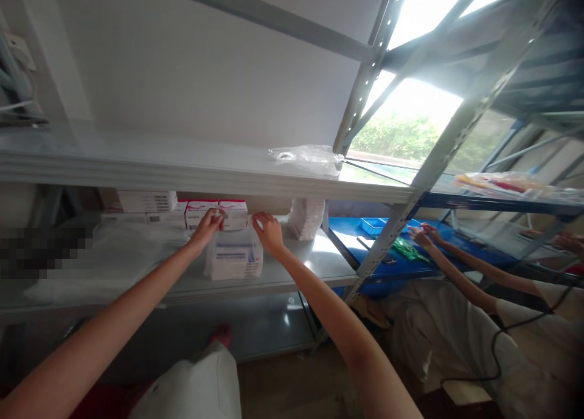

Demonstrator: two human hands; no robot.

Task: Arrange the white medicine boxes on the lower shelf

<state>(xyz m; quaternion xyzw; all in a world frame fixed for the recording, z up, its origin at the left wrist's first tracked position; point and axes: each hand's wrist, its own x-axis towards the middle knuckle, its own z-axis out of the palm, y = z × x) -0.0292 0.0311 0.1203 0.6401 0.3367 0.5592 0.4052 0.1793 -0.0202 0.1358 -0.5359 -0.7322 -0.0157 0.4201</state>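
Observation:
A clear plastic bag (pixel 210 262) stands on the grey middle shelf with a white box (pixel 235 261) inside, blue print on its side. My left hand (pixel 210 225) is closed in a pinch at the bag's upper left edge, in front of the pink and white boxes (pixel 233 207). At the upper right edge of the same bag, my right hand (pixel 270 232) has its fingers bent and pinched on the film. The fingertips of both hands are small and slightly blurred.
More white boxes (pixel 146 200) are stacked at the back left, beside loose clear plastic film (pixel 118 255). A wrapped stack (pixel 306 218) stands right of my hands. A plastic bag (pixel 310 154) lies on the upper shelf. At right, another person's hands (pixel 422 233) work over a blue surface, beyond a metal post (pixel 429 157).

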